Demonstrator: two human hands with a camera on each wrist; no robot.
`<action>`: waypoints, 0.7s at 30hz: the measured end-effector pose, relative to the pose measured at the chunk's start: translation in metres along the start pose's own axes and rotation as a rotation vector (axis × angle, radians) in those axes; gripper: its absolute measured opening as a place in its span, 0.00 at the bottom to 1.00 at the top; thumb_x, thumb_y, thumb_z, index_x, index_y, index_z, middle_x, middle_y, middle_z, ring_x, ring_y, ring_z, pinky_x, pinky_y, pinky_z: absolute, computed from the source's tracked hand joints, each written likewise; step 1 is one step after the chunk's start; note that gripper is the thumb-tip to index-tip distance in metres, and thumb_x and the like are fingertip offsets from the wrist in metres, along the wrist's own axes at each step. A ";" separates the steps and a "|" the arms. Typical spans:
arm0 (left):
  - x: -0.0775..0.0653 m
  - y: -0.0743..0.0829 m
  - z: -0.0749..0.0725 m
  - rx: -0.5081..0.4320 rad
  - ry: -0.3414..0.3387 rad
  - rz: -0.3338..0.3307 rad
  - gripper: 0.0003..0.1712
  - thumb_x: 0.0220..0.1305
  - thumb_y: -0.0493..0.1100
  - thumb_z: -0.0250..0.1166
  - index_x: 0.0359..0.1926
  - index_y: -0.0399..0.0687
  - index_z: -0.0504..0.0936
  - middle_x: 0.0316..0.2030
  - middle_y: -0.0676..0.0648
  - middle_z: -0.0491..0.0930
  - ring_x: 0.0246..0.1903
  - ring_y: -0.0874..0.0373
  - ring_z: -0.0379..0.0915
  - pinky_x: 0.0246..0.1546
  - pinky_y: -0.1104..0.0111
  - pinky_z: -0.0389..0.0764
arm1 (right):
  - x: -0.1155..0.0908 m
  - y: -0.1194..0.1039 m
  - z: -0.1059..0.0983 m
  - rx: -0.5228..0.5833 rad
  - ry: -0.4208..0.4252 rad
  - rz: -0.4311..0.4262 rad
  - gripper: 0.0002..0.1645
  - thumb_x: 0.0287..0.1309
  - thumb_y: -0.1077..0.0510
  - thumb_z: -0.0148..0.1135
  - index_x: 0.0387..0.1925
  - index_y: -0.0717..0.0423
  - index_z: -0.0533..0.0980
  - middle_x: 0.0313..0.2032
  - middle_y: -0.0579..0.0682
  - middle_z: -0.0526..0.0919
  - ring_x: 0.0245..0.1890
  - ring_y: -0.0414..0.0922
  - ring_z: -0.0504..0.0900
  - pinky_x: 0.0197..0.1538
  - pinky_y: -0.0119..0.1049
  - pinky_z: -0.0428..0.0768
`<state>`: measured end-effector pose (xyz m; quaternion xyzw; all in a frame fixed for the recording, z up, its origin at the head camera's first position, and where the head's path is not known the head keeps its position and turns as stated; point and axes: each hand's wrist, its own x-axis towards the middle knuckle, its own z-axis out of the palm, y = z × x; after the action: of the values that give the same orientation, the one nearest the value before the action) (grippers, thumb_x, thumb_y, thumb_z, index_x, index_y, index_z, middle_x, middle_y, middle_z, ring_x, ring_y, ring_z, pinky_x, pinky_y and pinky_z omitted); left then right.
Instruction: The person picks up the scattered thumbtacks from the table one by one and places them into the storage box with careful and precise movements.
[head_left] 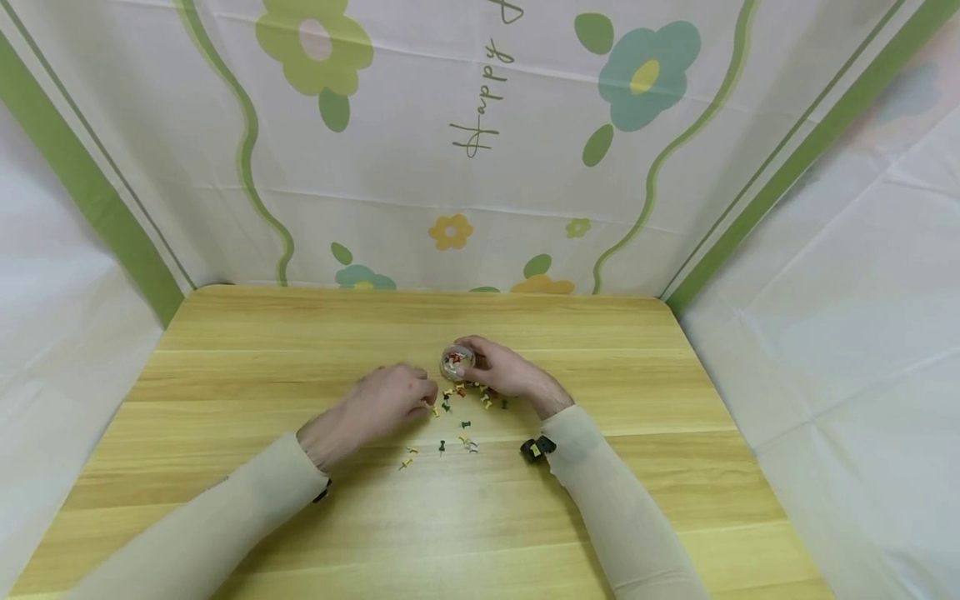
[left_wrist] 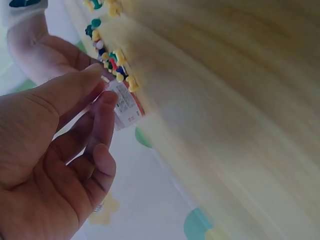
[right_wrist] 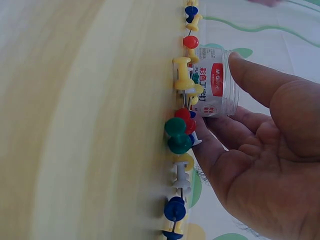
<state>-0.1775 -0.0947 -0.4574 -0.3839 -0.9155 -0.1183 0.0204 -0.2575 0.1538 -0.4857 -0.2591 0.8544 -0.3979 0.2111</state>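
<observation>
A small clear jar [right_wrist: 215, 85] with a red-and-white label holds several coloured push pins. My right hand [head_left: 506, 369] grips the jar from the right, thumb on the near side and fingers behind; in the right wrist view this hand [right_wrist: 270, 135] curls around its mouth end. My left hand [head_left: 386, 400] is just left of the jar, low over the table. In the left wrist view, that hand's [left_wrist: 55, 145] thumb and forefinger pinch together with a tiny pale bit between them, seemingly a push pin, mostly hidden. A yellow push pin [head_left: 436, 412] shows right at its fingertips.
Loose push pins lie scattered in front of the jar, among them a green one [head_left: 442, 447], a yellow one [head_left: 407, 462] and a white one [head_left: 473, 447]. The wooden table [head_left: 300, 333] meets a flower-printed cloth [head_left: 375, 167] at its back edge.
</observation>
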 end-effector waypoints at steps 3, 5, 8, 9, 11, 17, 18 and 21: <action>-0.005 0.003 0.001 0.022 -0.022 0.009 0.05 0.64 0.37 0.71 0.39 0.52 0.88 0.34 0.55 0.83 0.34 0.60 0.78 0.36 0.68 0.83 | 0.000 0.000 0.000 -0.012 0.004 0.008 0.35 0.74 0.55 0.60 0.76 0.57 0.62 0.66 0.53 0.77 0.62 0.44 0.77 0.66 0.40 0.74; -0.008 0.006 0.002 0.024 -0.040 0.010 0.05 0.63 0.37 0.71 0.38 0.53 0.88 0.32 0.56 0.82 0.32 0.61 0.77 0.32 0.69 0.81 | 0.000 0.000 0.000 -0.014 0.003 0.010 0.35 0.74 0.55 0.60 0.76 0.57 0.62 0.66 0.53 0.77 0.63 0.44 0.77 0.66 0.40 0.74; -0.011 0.010 0.002 0.028 -0.064 0.029 0.04 0.63 0.38 0.71 0.36 0.53 0.87 0.31 0.57 0.82 0.31 0.63 0.76 0.31 0.71 0.80 | 0.000 0.000 0.000 -0.012 -0.001 0.012 0.35 0.74 0.55 0.60 0.77 0.57 0.61 0.66 0.54 0.76 0.62 0.44 0.77 0.66 0.41 0.74; -0.012 0.011 0.001 0.030 -0.077 0.034 0.03 0.62 0.39 0.73 0.36 0.53 0.87 0.31 0.57 0.82 0.31 0.63 0.76 0.31 0.71 0.80 | 0.000 0.000 0.000 -0.009 -0.004 0.011 0.35 0.75 0.55 0.59 0.77 0.57 0.61 0.66 0.54 0.76 0.63 0.45 0.77 0.66 0.42 0.74; -0.014 0.015 0.001 0.037 -0.102 0.043 0.04 0.61 0.43 0.75 0.37 0.54 0.88 0.32 0.57 0.83 0.31 0.62 0.77 0.32 0.71 0.81 | 0.000 0.000 0.000 -0.009 -0.003 0.011 0.35 0.75 0.55 0.59 0.77 0.57 0.61 0.66 0.54 0.76 0.63 0.45 0.77 0.66 0.43 0.74; -0.019 0.022 0.000 0.031 -0.134 0.060 0.05 0.59 0.42 0.76 0.33 0.54 0.86 0.29 0.57 0.81 0.29 0.63 0.74 0.31 0.69 0.79 | -0.001 0.000 0.000 -0.019 0.000 0.008 0.35 0.74 0.53 0.60 0.76 0.56 0.62 0.65 0.54 0.77 0.60 0.44 0.78 0.65 0.44 0.75; -0.020 0.023 0.000 0.029 -0.134 0.065 0.06 0.59 0.40 0.76 0.31 0.54 0.85 0.28 0.58 0.80 0.28 0.63 0.73 0.30 0.69 0.79 | -0.001 0.000 0.000 -0.019 0.000 0.007 0.35 0.74 0.54 0.60 0.76 0.56 0.62 0.64 0.54 0.77 0.60 0.44 0.78 0.64 0.43 0.75; -0.021 0.024 0.000 0.036 -0.141 0.074 0.08 0.57 0.39 0.76 0.28 0.54 0.83 0.25 0.59 0.76 0.27 0.64 0.71 0.28 0.69 0.77 | -0.001 -0.001 0.000 -0.020 -0.001 0.002 0.35 0.74 0.54 0.60 0.76 0.57 0.62 0.64 0.54 0.77 0.59 0.44 0.78 0.63 0.43 0.76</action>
<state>-0.1455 -0.0932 -0.4556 -0.4243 -0.9019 -0.0737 -0.0329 -0.2569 0.1540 -0.4848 -0.2606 0.8584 -0.3890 0.2095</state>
